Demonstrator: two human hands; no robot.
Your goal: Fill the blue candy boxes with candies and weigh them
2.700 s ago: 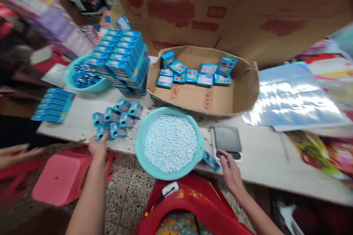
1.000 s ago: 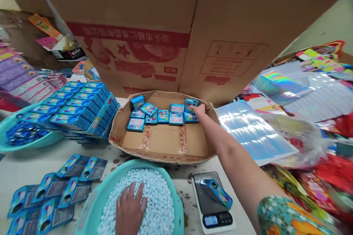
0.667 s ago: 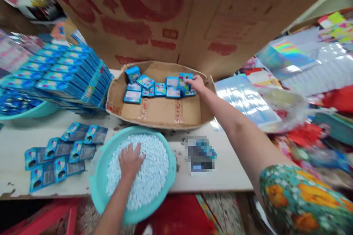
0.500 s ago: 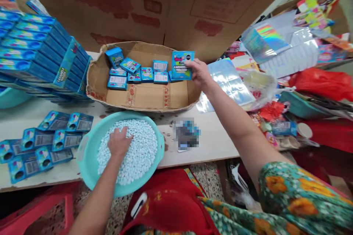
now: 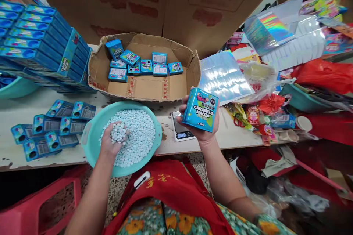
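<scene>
In my cupped left hand (image 5: 108, 146) lies a heap of small pale-blue candies (image 5: 119, 133), just over the turquoise basin (image 5: 86, 154) full of the same candies. My right hand (image 5: 206, 136) grips a blue candy box (image 5: 201, 112) from behind and below, its "Caramelo Macizo" front turned up towards me. Partly under that box sits a small digital scale (image 5: 183, 135); its lit display shows. Behind the basin, a low cardboard tray (image 5: 178, 90) contains several blue boxes (image 5: 146, 67).
Left of the basin lie several blue boxes (image 5: 55, 143) with dark round openings. A tall stack of blue packs (image 5: 35, 44) rises behind them. Silvery sheets (image 5: 226, 75) and a red bag (image 5: 322, 79) are on the right. A pink stool (image 5: 41, 202) stands below the table.
My right hand has brought the box from above the tray's right end down over the scale. My left hand has turned up out of the candies with a handful.
</scene>
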